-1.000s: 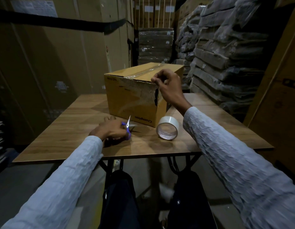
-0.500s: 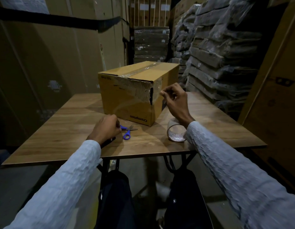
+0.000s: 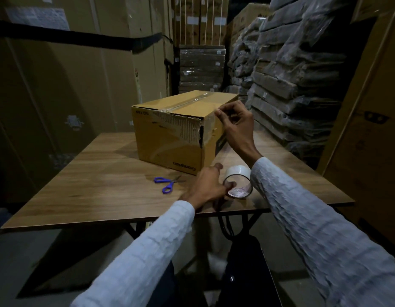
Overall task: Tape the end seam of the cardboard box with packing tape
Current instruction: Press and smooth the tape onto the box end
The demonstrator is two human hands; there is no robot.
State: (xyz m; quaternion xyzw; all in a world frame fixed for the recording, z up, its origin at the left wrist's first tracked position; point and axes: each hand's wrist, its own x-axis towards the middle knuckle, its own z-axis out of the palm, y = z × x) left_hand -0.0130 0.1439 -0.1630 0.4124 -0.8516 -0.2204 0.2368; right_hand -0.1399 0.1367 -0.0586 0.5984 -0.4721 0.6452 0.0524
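A tan cardboard box [image 3: 170, 140] stands on the wooden table [image 3: 103, 178], with clear tape along its top seam and a torn near corner. My right hand [image 3: 236, 127] is raised at the top edge of the box's right end face. Its fingertips pinch a strip of clear tape [image 3: 211, 131] that lies across that face from the torn corner. The roll of clear packing tape [image 3: 237, 181] lies on its side near the table's front edge. My left hand [image 3: 207, 187] grips the roll, thumb in its core. Blue-handled scissors [image 3: 167, 183] lie loose to the left of that hand.
Tall cartons [image 3: 59, 85] wall the left side. Plastic-wrapped flat stacks [image 3: 291, 74] rise close on the right and behind the table. A large carton [image 3: 369, 129] stands at the table's right edge. My dark-trousered legs [image 3: 236, 273] are below the front edge.
My left hand let go of the scissors and moved right onto the tape roll. My right hand shifted from the box's torn corner rightward along the end face, still pinched.
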